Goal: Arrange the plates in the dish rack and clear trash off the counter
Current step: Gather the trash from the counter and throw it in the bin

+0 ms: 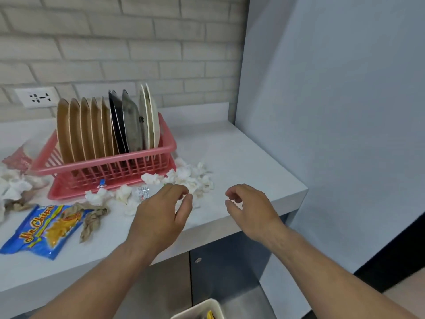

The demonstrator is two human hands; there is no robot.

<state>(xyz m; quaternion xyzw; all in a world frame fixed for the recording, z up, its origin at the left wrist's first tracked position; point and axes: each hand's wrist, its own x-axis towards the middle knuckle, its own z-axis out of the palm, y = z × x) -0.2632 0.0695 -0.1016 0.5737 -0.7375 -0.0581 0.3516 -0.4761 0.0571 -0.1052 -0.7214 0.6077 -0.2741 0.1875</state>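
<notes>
A pink dish rack (110, 165) stands on the white counter (241, 157) with several plates upright in it: brown ones (78, 127) at the left, dark ones (125, 122) in the middle, white ones (150, 116) at the right. Crumpled white tissues (186, 178) lie in front of the rack. A blue chips bag (43, 229) and crumpled brown paper (92, 222) lie at the front left. My left hand (161, 212) hovers over the tissues, fingers curled and apart, holding nothing. My right hand (250, 208) hangs empty near the counter's front right edge.
More tissues (13, 185) and a red-patterned wrapper (17, 158) lie left of the rack. A small sachet (143, 193) rests by my left hand. A white bin (202, 309) stands on the floor below. A grey wall (345, 111) bounds the right; a socket (36, 97) is on the brick wall.
</notes>
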